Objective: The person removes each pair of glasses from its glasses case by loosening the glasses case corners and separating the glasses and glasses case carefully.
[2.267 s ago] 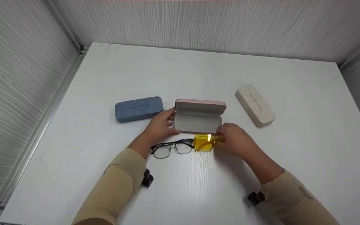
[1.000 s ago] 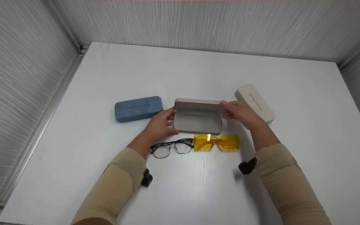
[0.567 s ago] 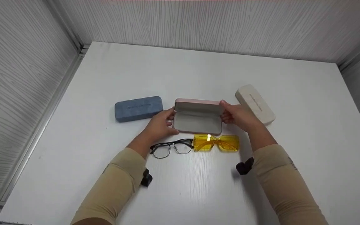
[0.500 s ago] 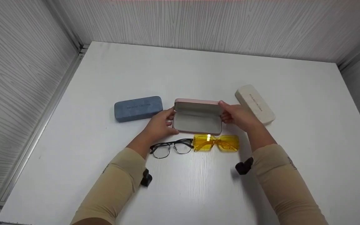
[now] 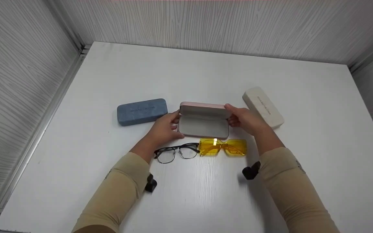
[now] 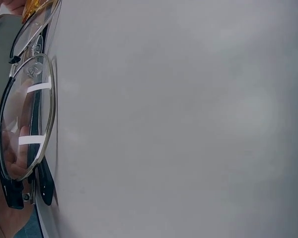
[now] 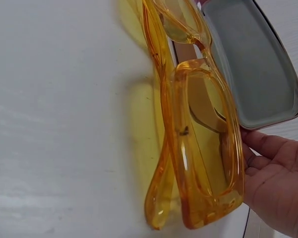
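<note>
A pink glasses case (image 5: 203,127) stands with its lid raised, its grey lining showing. My left hand (image 5: 162,130) grips the case's left end, thumb at the front corner and fingers behind. At the other end my right hand (image 5: 247,121) holds the lid, thumb on its top corner and fingers curled at the side. In front of the case lie black-rimmed glasses (image 5: 175,148) and yellow transparent glasses (image 5: 237,147), side by side. The right wrist view shows the yellow glasses (image 7: 179,144) close up, with the lid (image 7: 253,64) beyond them. Black-rimmed glasses (image 6: 45,186) partly cover the left hand in the left wrist view.
A blue glasses case (image 5: 142,112), closed, lies just left of my left hand. Beyond my right hand is a closed cream case (image 5: 264,107), set at a slant. The white table (image 5: 186,200) is bounded by wood-grain panels (image 5: 206,26) at the back and sides.
My right hand has let go of the yellow glasses and moved up to the right end of the lid, where it now holds on. The left hand has stayed on the case.
</note>
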{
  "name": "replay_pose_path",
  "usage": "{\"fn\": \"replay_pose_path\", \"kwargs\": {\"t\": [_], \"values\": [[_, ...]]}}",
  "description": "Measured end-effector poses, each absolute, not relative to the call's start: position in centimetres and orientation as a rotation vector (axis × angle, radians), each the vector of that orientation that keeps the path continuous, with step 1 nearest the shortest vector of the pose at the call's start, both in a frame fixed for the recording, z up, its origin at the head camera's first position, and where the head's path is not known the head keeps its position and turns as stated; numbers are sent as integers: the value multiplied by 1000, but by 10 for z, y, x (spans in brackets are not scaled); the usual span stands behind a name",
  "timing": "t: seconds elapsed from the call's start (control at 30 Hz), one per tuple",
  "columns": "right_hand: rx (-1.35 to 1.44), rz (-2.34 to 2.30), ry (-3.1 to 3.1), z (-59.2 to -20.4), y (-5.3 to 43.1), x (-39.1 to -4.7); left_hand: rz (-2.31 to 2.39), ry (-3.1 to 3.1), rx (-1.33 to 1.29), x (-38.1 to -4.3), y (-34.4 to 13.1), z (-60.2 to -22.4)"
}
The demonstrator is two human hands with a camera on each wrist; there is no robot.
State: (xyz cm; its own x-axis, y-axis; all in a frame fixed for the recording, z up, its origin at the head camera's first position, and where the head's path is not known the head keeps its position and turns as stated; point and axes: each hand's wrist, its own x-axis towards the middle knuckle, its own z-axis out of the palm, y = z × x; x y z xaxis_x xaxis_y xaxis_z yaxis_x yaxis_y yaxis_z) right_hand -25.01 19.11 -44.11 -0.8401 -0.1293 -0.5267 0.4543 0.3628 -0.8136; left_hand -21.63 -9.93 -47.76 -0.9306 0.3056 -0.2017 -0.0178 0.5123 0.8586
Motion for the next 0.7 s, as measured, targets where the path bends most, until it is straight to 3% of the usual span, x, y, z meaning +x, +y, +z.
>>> {"fn": "replay_pose_path", "kwargs": {"t": [0.7], "values": [[151, -1340, 2233, -448, 204, -242, 1384, 2447, 215, -220, -99, -477]]}}
